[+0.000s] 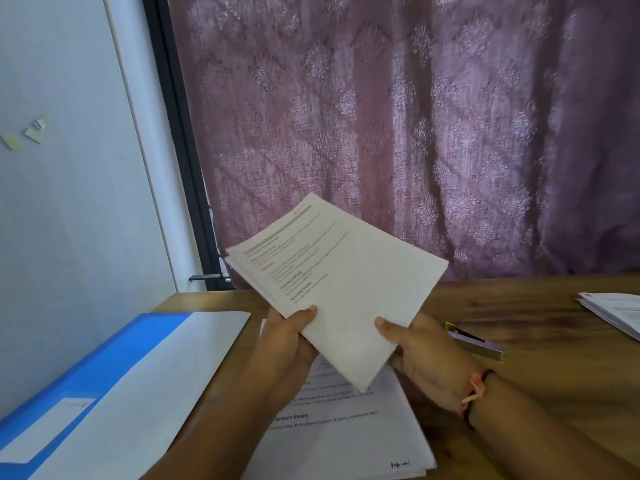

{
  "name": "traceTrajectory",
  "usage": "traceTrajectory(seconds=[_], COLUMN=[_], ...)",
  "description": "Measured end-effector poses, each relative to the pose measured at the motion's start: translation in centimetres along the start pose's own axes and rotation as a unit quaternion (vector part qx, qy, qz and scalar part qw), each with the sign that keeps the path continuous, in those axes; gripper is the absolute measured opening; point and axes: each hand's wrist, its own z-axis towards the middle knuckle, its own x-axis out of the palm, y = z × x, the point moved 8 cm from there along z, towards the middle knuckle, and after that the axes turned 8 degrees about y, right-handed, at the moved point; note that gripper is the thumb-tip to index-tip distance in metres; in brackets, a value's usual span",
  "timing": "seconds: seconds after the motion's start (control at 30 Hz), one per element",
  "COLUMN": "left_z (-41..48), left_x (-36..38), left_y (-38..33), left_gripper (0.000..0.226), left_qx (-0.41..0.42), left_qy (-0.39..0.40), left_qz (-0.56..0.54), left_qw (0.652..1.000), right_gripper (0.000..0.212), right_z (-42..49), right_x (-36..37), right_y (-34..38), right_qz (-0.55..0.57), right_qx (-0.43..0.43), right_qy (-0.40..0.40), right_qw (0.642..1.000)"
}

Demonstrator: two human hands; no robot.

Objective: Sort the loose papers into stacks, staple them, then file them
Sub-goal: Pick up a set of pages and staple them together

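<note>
I hold a stack of printed white papers point(346, 285) lifted above the wooden table point(540, 386), tilted with its top edge to the upper left. My left hand point(287, 344) grips its lower left edge, thumb on top. My right hand point(426, 362) grips the lower right edge, thumb on the sheet. Beneath my hands another pile of printed papers point(346, 434) lies flat on the table. A stapler point(474, 341) lies just right of my right hand. A blue file folder point(90, 386) with a white label lies at the left.
A white sheet or folder flap point(166, 382) rests on the blue folder. A further paper stack point(616, 310) sits at the table's right edge. A mauve patterned curtain point(381, 133) hangs behind the table, and a white wall point(69, 202) is at left.
</note>
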Motion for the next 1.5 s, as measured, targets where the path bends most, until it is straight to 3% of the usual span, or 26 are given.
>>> traceTrajectory(seconds=[0.23,0.37,0.5,0.7,0.8,1.07,1.33,1.5], left_z=[0.7,0.3,0.4,1.1,1.0,0.5,0.2,0.7], left_x=[-6.6,-7.0,-6.4,-6.2,-5.9,-5.1,-5.4,-5.9], left_y=[-3.6,-3.6,-3.3,-2.9,-2.4,-2.4,-1.5,-2.6], left_gripper=[0.039,0.025,0.025,0.034,0.031,0.027,0.034,0.032], left_qx=[-0.018,-0.077,-0.078,-0.077,-0.075,-0.041,-0.068,-0.051], left_qy=[-0.105,-0.065,-0.053,-0.024,0.012,0.012,0.018,-0.002], left_qz=[-0.065,0.074,0.184,0.221,0.28,0.337,0.326,0.261], left_qw=[0.992,0.992,0.978,0.972,0.957,0.94,0.943,0.964], right_gripper=[0.027,0.03,0.028,0.027,0.022,0.018,0.022,0.025], right_z=[0.0,0.2,0.3,-0.3,-0.5,-0.1,0.3,0.1], right_x=[-5.5,-6.8,-6.9,-5.7,-5.7,-5.7,-6.2,-7.0], right_y=[2.9,3.1,4.0,5.7,5.2,4.8,3.9,5.9], right_qz=[-0.088,-0.122,-0.196,-0.256,-0.283,-0.322,-0.362,-0.302], right_qx=[-0.018,-0.01,-0.033,-0.089,-0.074,-0.05,-0.021,-0.091], right_qy=[-0.088,-0.103,-0.107,-0.087,-0.086,-0.078,-0.058,-0.109], right_qw=[0.992,0.987,0.974,0.959,0.952,0.942,0.93,0.943])
